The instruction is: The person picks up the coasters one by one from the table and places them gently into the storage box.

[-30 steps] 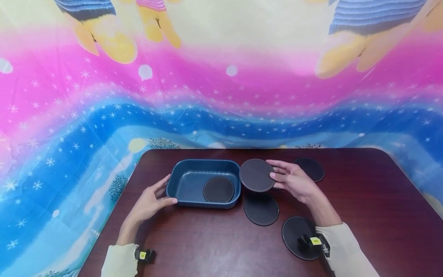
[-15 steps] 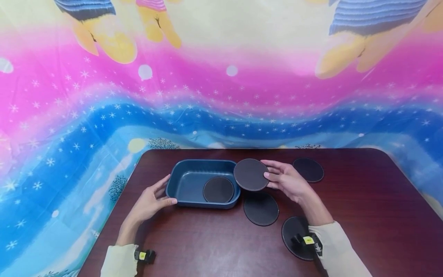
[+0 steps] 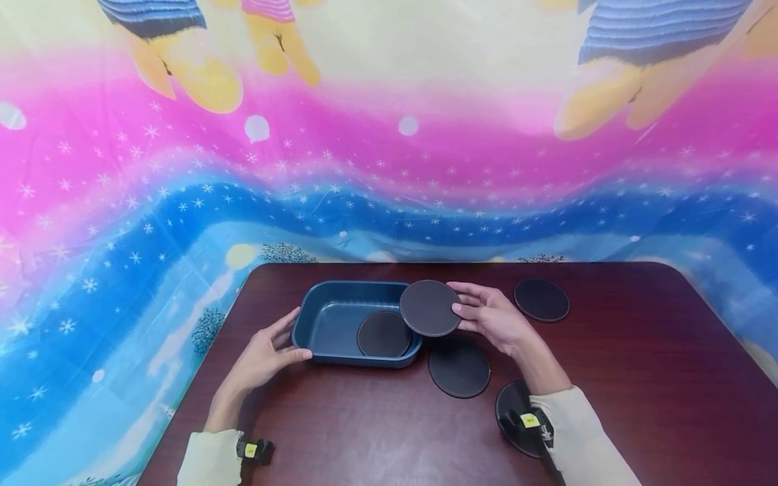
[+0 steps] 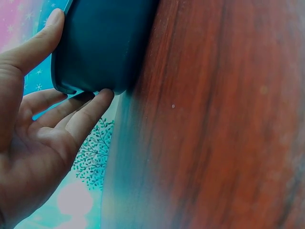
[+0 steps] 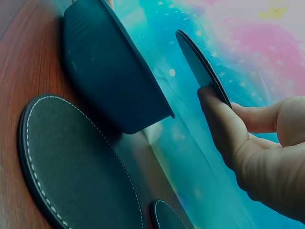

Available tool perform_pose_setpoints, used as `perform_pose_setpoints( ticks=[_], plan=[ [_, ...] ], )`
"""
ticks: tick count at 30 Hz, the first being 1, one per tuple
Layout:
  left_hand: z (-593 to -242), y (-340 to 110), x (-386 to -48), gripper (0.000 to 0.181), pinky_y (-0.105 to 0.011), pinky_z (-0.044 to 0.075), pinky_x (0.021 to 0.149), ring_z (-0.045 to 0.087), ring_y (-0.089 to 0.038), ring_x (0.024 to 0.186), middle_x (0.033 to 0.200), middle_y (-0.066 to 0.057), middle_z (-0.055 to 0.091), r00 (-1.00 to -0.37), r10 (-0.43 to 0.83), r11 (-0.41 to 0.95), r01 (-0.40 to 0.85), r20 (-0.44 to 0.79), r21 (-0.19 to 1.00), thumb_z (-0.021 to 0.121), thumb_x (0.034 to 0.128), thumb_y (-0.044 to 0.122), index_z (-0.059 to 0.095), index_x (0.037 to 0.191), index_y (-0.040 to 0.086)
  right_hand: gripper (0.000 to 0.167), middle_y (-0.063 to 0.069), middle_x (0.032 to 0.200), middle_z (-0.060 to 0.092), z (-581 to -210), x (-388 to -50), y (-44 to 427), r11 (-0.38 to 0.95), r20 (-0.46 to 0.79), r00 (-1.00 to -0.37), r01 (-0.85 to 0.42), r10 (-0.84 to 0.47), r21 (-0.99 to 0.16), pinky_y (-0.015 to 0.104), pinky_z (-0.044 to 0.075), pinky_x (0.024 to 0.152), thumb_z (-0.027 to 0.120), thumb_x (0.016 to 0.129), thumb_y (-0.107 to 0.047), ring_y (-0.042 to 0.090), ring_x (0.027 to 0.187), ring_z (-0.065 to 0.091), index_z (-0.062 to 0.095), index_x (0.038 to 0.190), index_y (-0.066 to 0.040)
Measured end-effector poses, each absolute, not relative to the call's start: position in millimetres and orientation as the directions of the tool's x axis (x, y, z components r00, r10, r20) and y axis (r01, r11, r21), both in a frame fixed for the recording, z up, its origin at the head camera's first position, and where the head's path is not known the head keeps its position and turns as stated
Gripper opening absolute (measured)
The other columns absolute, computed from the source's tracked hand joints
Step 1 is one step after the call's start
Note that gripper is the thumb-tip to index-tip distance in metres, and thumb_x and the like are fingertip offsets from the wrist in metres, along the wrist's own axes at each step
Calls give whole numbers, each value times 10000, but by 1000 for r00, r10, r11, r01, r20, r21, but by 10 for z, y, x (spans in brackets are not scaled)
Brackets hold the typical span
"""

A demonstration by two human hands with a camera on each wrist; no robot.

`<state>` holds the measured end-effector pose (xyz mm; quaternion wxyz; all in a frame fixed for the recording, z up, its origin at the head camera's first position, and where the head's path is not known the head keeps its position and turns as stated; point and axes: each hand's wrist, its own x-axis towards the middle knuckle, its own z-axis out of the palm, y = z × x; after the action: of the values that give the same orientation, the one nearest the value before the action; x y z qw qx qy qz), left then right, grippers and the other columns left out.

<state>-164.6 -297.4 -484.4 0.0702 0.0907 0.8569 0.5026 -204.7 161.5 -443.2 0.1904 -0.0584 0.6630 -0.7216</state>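
My right hand pinches a round dark brown coaster by its right edge, thumb on top and fingers below. This coaster is raised over the right end of a blue rectangular dish; the right wrist view shows a gap between coaster and rim. Inside the dish, at its right, lies another coaster, partly covered by the raised one. My left hand holds the dish's left end, with the thumb at the near corner and the fingers against the end wall.
On the dark red wooden table lie a stitched black coaster just right of the dish, another coaster at the back right, and one partly under the right wrist. A patterned cloth hangs behind the table.
My right hand has carried its coaster leftward, from beside the dish's right rim to over its right end. My left hand and the dish have stayed put.
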Motion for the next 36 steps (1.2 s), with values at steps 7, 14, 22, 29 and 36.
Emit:
perform_pose_setpoints(
  ticks=[7,14,22,29,36],
  plan=[
    [-4846,-2976,-1639,957,-379,613,1029,482,-465,1508,1685,-256,422,-973,228,475,86,-28,876,854,942,199,289,1708,101,620,245,1503,571,-4431,-2081,1530,-45,-168,-922,196,-350,-980,250,644,885,596,1088,-33,86,1021,771,367,1664,-34],
    [-4842,-2975,-1638,958,-398,608,1036,484,-465,1506,1679,-261,428,-974,224,485,87,-27,870,856,940,201,291,1707,101,608,284,1524,548,-4437,-2129,1445,-54,-149,-920,181,-362,-982,258,646,889,579,1091,-17,85,1018,771,368,1661,-26],
    [-4842,-2980,-1637,960,-389,610,1032,495,-459,1500,1675,-254,439,-973,228,481,92,-23,872,861,936,220,299,1707,112,588,302,1520,545,-4424,-2162,1335,-32,-152,-907,179,-393,-983,273,650,884,563,1092,4,89,1018,765,385,1652,-18],
    [-4842,-2983,-1636,963,-377,614,1025,498,-461,1497,1673,-259,438,-973,228,473,89,-24,877,861,936,215,295,1708,111,582,307,1529,551,-4426,-2175,1221,-14,-156,-903,177,-400,-984,280,652,883,567,1091,6,93,1009,768,396,1647,-15],
    [-4838,-2978,-1637,971,-388,608,1035,490,-461,1503,1677,-256,434,-973,228,477,90,-24,874,865,932,235,294,1708,108,570,296,1510,578,-4442,-2173,1133,16,-168,-904,176,-393,-984,320,652,909,577,1092,-11,121,1024,775,421,1640,-36]
  ],
)
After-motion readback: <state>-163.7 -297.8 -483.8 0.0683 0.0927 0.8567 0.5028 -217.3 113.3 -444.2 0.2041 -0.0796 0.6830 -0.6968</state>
